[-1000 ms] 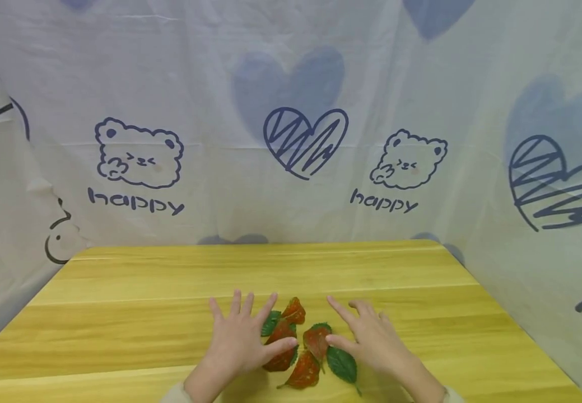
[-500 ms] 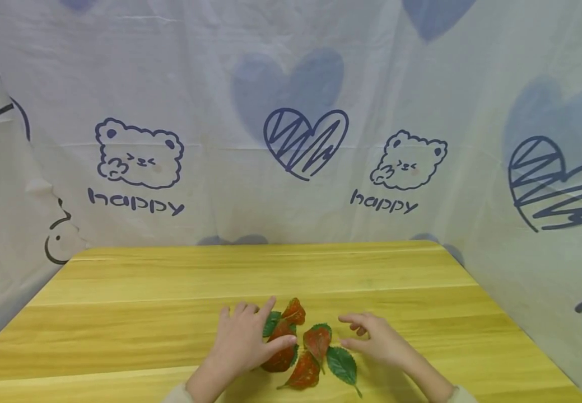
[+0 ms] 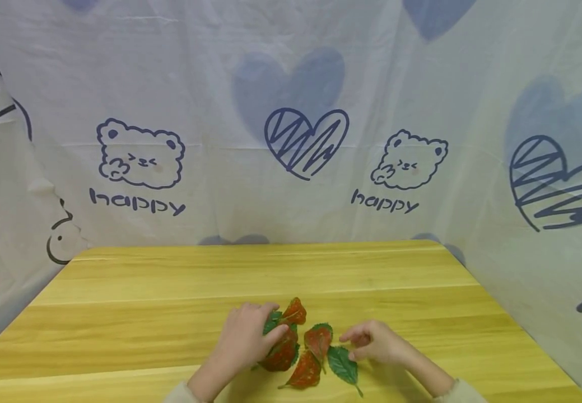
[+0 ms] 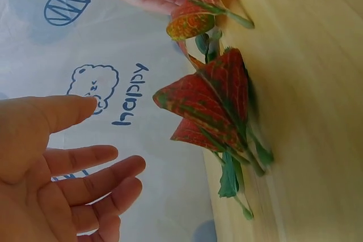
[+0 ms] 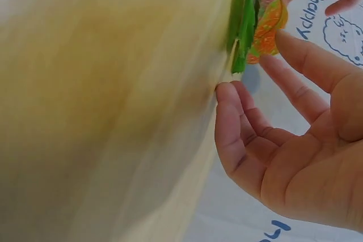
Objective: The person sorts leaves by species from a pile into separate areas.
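Several artificial-looking leaves, red and green, lie in a loose cluster near the table's front. My left hand (image 3: pixel 242 338) hovers over the cluster's left side, partly covering a large red leaf (image 3: pixel 283 354) and a green leaf (image 3: pixel 272 322). In the left wrist view the relaxed fingers (image 4: pixel 99 179) stand apart from the red leaves (image 4: pixel 221 97). My right hand (image 3: pixel 378 342) is at the right of the pile, thumb beside a dark green leaf (image 3: pixel 343 362); its fingers bend loosely, with nothing between them in the right wrist view. Two more red leaves (image 3: pixel 306 370) lie centrally.
The leaves rest on a yellow wood-grain table (image 3: pixel 144 313). Behind it and along both sides hangs a pale cloth (image 3: pixel 220 168) printed with hearts, bears and "happy". A small red leaf (image 3: pixel 296 310) lies at the far end of the cluster.
My left hand's spread fingers have drawn together and bent over the leaves. The right hand has pulled back rightward, its fingers bending, then lowered toward the green leaf. The leaves stay put.
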